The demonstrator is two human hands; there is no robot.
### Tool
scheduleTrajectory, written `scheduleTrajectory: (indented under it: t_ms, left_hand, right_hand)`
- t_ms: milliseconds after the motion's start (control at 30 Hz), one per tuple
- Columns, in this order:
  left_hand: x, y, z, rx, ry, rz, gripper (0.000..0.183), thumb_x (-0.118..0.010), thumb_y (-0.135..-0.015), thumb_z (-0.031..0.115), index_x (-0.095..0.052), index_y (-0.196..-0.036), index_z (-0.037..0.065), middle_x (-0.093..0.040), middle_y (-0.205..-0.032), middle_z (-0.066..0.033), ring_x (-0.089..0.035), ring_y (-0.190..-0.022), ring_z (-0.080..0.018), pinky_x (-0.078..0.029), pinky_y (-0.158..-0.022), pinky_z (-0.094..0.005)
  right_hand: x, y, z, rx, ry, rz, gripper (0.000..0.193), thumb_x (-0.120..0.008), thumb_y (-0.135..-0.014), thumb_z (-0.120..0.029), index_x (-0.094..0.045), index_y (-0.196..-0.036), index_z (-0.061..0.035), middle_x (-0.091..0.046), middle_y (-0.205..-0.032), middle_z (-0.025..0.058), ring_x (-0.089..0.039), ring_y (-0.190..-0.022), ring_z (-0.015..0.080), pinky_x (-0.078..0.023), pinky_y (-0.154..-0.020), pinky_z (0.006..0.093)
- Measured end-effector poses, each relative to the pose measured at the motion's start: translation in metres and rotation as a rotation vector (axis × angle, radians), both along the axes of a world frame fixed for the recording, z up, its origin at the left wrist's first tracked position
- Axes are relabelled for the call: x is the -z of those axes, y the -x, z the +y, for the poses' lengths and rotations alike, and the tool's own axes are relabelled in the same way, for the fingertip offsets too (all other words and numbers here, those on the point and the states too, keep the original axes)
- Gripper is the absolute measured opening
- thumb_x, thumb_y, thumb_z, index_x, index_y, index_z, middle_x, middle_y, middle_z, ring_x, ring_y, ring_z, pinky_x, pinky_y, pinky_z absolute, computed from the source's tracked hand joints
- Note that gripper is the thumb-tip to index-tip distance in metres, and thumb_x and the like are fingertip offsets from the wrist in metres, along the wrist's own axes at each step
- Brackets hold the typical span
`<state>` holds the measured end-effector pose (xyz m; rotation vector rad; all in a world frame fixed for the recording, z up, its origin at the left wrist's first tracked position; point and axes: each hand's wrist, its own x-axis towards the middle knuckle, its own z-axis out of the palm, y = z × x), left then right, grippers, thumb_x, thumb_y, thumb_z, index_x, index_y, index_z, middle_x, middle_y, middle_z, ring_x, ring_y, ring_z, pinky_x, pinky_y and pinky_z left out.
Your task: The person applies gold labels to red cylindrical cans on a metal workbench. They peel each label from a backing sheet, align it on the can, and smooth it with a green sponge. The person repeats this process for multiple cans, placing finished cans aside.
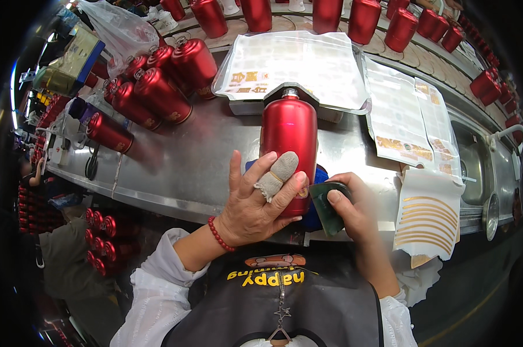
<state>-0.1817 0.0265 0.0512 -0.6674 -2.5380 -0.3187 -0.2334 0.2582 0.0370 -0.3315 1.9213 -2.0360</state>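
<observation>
One red metal bottle (288, 147) lies near the middle of the steel worktable (180, 168), its silver neck pointing far and its base toward the person, resting on a blue cloth (319, 173) that shows at its right side. The left hand (255, 202) wraps the near end of the bottle, fingers spread and curled over its body; one finger wears a grey fabric cot (279, 172), and a red bead bracelet (219, 234) circles the wrist. The right hand (354, 211) sits just right of the bottle's base, thumb and fingers pinched on one dark green squeegee card (328, 205) whose edge touches the bottle's lower side.

Just beyond the neck lies one clear plastic sleeve of white decal sheets (299, 66) with gold marks. To the right lie two more decal sheets (415, 121), and nearer, at the table edge, one sheet of curved gold stripes (429, 217).

On the far left of the table about seven red bottles (157, 92) lie on their sides in a cluster, one of them apart toward the near left. Along the far edge a row of upright red bottles (362, 20) stands, at least ten; the rim blurs the exact count
</observation>
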Motion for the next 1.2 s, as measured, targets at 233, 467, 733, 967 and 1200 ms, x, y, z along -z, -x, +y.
scheduleTrajectory:
  t_ms: [233, 467, 733, 967, 1200]
  left_hand:
    - [-0.001, 0.001, -0.001, 0.026, 0.003, 0.006, 0.054, -0.072, -0.085, 0.043, -0.062, -0.134, 0.022, -0.052, -0.147, -0.009, -0.038, -0.143, -0.032, -0.002, -0.122, -0.062]
    - [-0.002, 0.0, 0.002, 0.042, 0.036, 0.055, 0.043, -0.069, -0.087, 0.034, -0.066, -0.129, 0.027, -0.058, -0.139, -0.0015, -0.043, -0.14, -0.0284, -0.003, -0.123, -0.0624]
    - [0.022, -0.019, -0.007, 0.174, -0.263, 0.08, 0.047, -0.067, -0.091, 0.022, -0.058, -0.137, 0.016, -0.061, -0.135, -0.007, -0.048, -0.135, -0.0296, -0.006, -0.123, -0.061]
    - [0.04, -0.015, -0.019, -0.155, -0.391, -0.205, 0.096, -0.077, -0.083, 0.048, -0.034, -0.154, -0.001, -0.052, -0.144, -0.0193, -0.039, -0.137, -0.0417, -0.01, -0.118, -0.0651]
    - [0.027, -0.015, -0.017, -0.168, -0.312, -0.111, 0.101, -0.076, -0.08, 0.054, -0.035, -0.154, -0.001, -0.057, -0.137, -0.0191, -0.039, -0.138, -0.0393, -0.008, -0.117, -0.0675]
  right_hand:
    - [0.001, 0.0, 0.0, -0.006, 0.006, -0.008, 0.021, -0.067, -0.094, -0.014, -0.064, -0.109, 0.0013, -0.068, -0.093, 0.0028, -0.06, -0.084, 0.0079, -0.05, -0.076, 0.0245]
    - [0.003, -0.001, 0.001, 0.114, 0.053, -0.013, 0.02, -0.065, -0.096, -0.014, -0.062, -0.11, 0.0009, -0.067, -0.096, 0.003, -0.06, -0.086, 0.008, -0.05, -0.079, 0.0238]
    - [-0.012, -0.005, -0.034, 0.103, 0.131, 0.056, 0.019, -0.064, -0.1, -0.014, -0.058, -0.112, -0.0005, -0.064, -0.097, 0.0009, -0.058, -0.086, 0.0061, -0.05, -0.076, 0.0232]
    - [-0.014, 0.003, -0.025, 0.165, -0.403, 1.024, 0.02, -0.073, -0.085, -0.007, -0.067, -0.105, -0.0069, -0.06, -0.086, 0.0102, -0.056, -0.078, 0.0288, -0.043, -0.075, 0.0406]
    - [-0.022, 0.023, -0.021, 0.22, -0.448, 0.985, 0.029, -0.08, -0.071, -0.001, -0.073, -0.098, -0.0078, -0.063, -0.091, 0.0072, -0.057, -0.075, 0.0258, -0.044, -0.067, 0.0383]
